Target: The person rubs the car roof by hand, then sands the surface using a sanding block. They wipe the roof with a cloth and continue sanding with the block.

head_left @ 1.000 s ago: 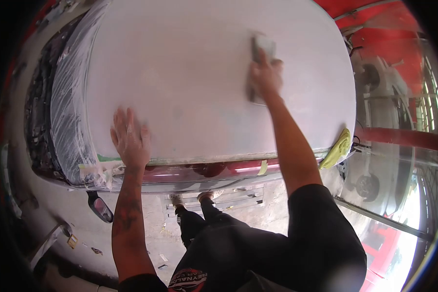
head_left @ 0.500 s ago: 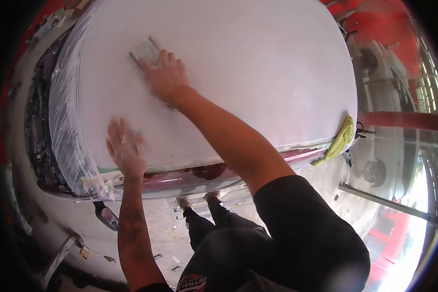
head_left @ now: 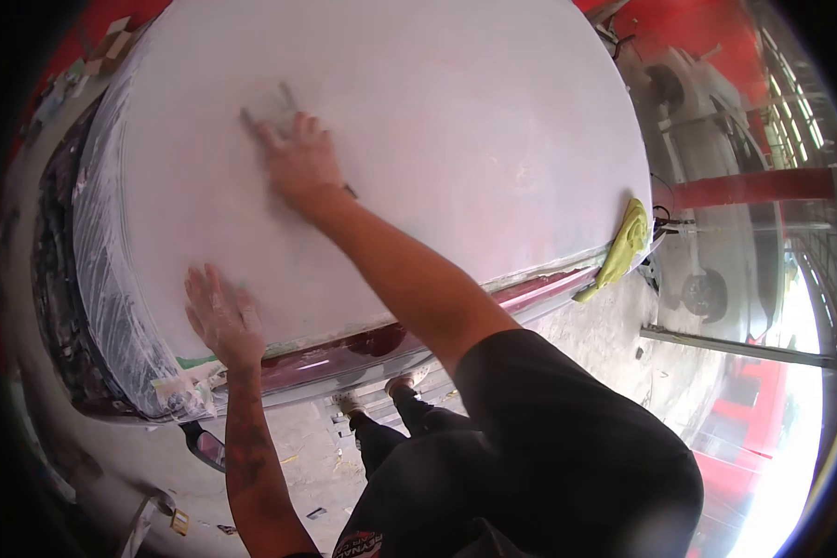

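A large pale, matte car roof (head_left: pixel 418 167) fills the upper middle of the head view. My right hand (head_left: pixel 304 160) grips a sanding block (head_left: pixel 274 107), greyish and blurred, flat against the roof at its left part; the palm hides much of it. Nearer to me, my left hand (head_left: pixel 223 316) lies flat on the roof close to its near left edge, fingers spread, holding nothing and dusted white. Clear plastic film with tape (head_left: pixel 107 223) covers the glass along the roof's left side.
A yellow-green cloth (head_left: pixel 628 244) hangs over the roof's right near corner. A side mirror (head_left: pixel 207 446) sticks out below the left edge. Another vehicle (head_left: pixel 716 195) stands at the right, behind a red bar (head_left: pixel 753 189). Scraps lie on the floor.
The view has shifted, so the roof and cloth appear farther left. My right hand and the block sit slightly lower in view, still on the roof. My left hand stays flat near the edge.
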Demonstrator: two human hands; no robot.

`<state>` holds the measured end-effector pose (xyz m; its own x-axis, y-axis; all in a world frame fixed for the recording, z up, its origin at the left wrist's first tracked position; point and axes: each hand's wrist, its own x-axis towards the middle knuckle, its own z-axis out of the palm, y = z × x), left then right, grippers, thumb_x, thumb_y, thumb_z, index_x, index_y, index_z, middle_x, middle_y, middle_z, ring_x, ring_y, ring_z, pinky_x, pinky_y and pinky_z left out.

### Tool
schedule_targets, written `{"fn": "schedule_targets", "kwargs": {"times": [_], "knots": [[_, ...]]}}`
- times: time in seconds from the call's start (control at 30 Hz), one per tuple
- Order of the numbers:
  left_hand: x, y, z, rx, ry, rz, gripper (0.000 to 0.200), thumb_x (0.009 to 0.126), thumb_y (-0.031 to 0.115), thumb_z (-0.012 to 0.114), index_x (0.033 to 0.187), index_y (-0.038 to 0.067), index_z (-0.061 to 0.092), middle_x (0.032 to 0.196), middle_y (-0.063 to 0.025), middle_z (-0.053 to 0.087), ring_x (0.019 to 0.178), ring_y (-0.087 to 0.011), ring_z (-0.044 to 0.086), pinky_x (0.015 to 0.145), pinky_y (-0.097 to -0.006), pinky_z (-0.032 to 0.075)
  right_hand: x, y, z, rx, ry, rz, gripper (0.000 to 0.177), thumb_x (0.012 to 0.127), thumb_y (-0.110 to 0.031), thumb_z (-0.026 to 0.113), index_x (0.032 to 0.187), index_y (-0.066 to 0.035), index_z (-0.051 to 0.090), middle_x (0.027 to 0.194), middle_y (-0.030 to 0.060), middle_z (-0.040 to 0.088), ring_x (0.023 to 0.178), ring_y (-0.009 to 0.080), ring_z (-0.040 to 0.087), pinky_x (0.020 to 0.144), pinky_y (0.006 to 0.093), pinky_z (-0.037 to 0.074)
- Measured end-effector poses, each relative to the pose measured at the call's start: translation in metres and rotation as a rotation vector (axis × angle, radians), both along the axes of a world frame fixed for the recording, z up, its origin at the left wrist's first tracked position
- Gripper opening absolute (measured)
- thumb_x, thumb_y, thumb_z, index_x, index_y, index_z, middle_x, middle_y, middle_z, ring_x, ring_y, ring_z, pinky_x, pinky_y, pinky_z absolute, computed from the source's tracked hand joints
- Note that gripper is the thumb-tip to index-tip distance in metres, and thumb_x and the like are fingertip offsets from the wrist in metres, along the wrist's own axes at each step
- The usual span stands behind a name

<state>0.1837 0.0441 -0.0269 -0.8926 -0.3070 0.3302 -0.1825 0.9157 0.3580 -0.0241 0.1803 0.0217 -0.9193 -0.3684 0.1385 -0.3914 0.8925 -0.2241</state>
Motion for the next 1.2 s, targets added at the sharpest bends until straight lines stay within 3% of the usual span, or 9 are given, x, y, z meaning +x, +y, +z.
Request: {"fn": "schedule_targets", "kwargs": {"times": [0.17,0.37,0.47,0.6,0.73,0.83,0.9,1.03,1.2], "knots": [[-0.001,-0.001,0.000,-0.027,-0.030,-0.016,0.058,0.095,0.033,0.049,0.147,0.012,0.035,0.153,-0.0166,0.029,0.141,-0.0370,0.026,0.111,-0.0557,0.019,-0.007,0.026,-0.015,-0.058,0.093,-0.011,0.051,0.090,-0.029,0.052,0.140,-0.021,0.044,0.129,0.0261,0.043,0.118,0.0396,0.045,0.097,0.0483,0.039],[-0.001,0.001,0.001,-0.033,-0.056,0.022,0.059,0.094,0.030,0.049,0.148,0.012,0.033,0.153,-0.0160,0.029,0.141,-0.0370,0.026,0.111,-0.0554,0.020,-0.037,0.262,0.011,-0.042,-0.036,-0.735,0.052,0.090,-0.038,0.048,0.139,-0.024,0.038,0.124,0.0255,0.039,0.115,0.0435,0.047,0.091,0.0502,0.047],[-0.003,0.003,0.003,-0.014,-0.045,0.026,0.059,0.094,0.029,0.049,0.148,0.013,0.033,0.153,-0.0162,0.029,0.141,-0.0371,0.026,0.111,-0.0556,0.020,-0.046,0.256,0.011,-0.060,-0.069,-0.813,0.056,0.088,-0.035,0.053,0.140,-0.021,0.037,0.135,0.0346,0.033,0.123,0.0461,0.043,0.095,0.0482,0.046],[-0.003,0.001,0.005,0.012,-0.020,0.003,0.059,0.093,0.030,0.051,0.147,0.013,0.035,0.153,-0.0163,0.030,0.142,-0.0362,0.026,0.111,-0.0551,0.020,-0.018,0.080,0.010,-0.108,-0.108,-0.296,0.051,0.091,-0.024,0.049,0.141,-0.015,0.040,0.138,0.0344,0.038,0.129,0.0471,0.039,0.104,0.0530,0.035],[-0.005,0.004,0.006,-0.021,0.005,-0.002,0.057,0.092,0.024,0.053,0.145,0.012,0.038,0.152,-0.0160,0.032,0.140,-0.0343,0.029,0.111,-0.0537,0.020,0.012,-0.029,-0.005,-0.089,0.081,0.123,0.041,0.089,-0.021,0.048,0.129,-0.014,0.051,0.127,0.0256,0.048,0.115,0.0384,0.048,0.093,0.0477,0.042],[-0.002,0.003,0.004,0.010,-0.055,0.004,0.059,0.093,0.031,0.051,0.147,0.013,0.035,0.153,-0.0146,0.030,0.141,-0.0354,0.026,0.112,-0.0538,0.019,-0.003,0.017,-0.006,-0.108,-0.044,0.040,0.046,0.092,-0.027,0.046,0.138,-0.019,0.045,0.131,0.0275,0.045,0.121,0.0396,0.044,0.097,0.0491,0.040],[-0.003,0.003,0.005,0.013,-0.034,0.007,0.059,0.093,0.030,0.051,0.147,0.012,0.035,0.153,-0.0156,0.030,0.141,-0.0366,0.026,0.112,-0.0541,0.019,-0.012,0.096,-0.006,-0.154,0.107,-0.217,0.044,0.089,-0.032,0.054,0.131,-0.018,0.050,0.122,0.0253,0.047,0.114,0.0392,0.048,0.093,0.0483,0.043],[-0.003,0.001,0.004,-0.004,-0.046,0.030,0.059,0.093,0.030,0.050,0.147,0.011,0.035,0.152,-0.0173,0.030,0.141,-0.0373,0.026,0.112,-0.0543,0.018,-0.031,0.240,0.024,-0.049,-0.040,-0.686,0.050,0.089,-0.033,0.052,0.136,-0.020,0.043,0.120,0.0223,0.041,0.113,0.0373,0.049,0.091,0.0459,0.048],[-0.002,0.001,0.003,0.037,0.002,-0.007,0.059,0.093,0.031,0.050,0.146,0.010,0.036,0.152,-0.0189,0.030,0.141,-0.0369,0.026,0.113,-0.0544,0.017,-0.031,0.139,0.021,-0.061,-0.083,-0.483,0.050,0.089,-0.028,0.055,0.137,-0.019,0.042,0.126,0.0260,0.043,0.112,0.0399,0.049,0.095,0.0488,0.043]]}}
